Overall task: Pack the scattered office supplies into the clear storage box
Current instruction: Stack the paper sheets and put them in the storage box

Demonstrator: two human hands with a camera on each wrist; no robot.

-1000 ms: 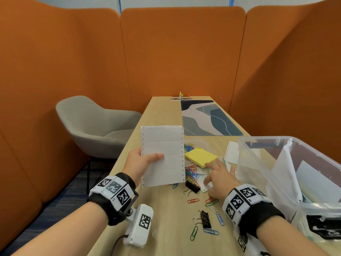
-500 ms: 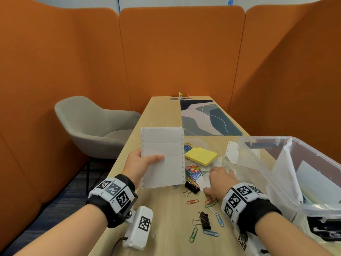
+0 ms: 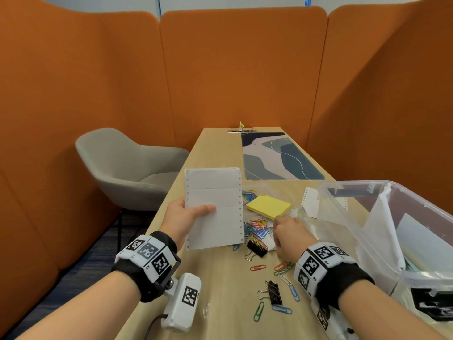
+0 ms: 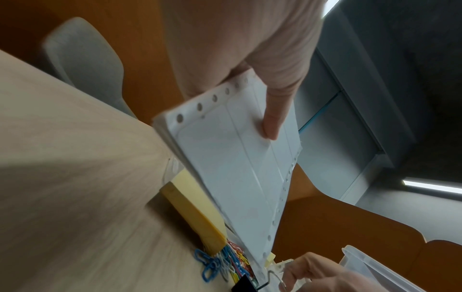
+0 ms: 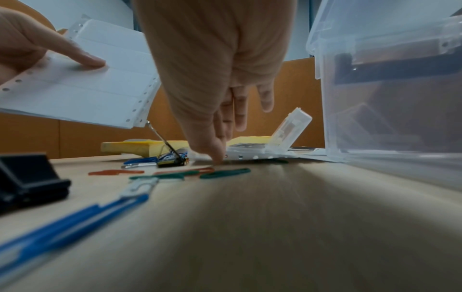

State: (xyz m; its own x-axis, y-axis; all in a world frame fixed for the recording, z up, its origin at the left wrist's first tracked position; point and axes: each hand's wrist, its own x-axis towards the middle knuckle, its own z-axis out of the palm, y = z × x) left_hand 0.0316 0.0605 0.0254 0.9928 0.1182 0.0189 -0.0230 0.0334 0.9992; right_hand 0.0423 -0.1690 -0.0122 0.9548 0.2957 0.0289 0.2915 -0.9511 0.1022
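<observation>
My left hand holds a stack of white label sheets upright above the table's left side, thumb on its face. My right hand is down on the table beside the yellow sticky pad, thumb and forefinger pinching the near edge of a loose label sheet. A small clear case stands open behind it. Coloured paper clips and two black binder clips lie between my hands. The clear storage box stands at the right with white papers inside.
Another label sheet lies behind the box's far corner. A patterned desk mat covers the far table. A grey chair stands left of the table. Orange partition walls surround the booth.
My right hand has drawn back toward me from its flat reach by the sticky pad, and its fingers have curled onto the loose sheet. The left hand has kept the stack still.
</observation>
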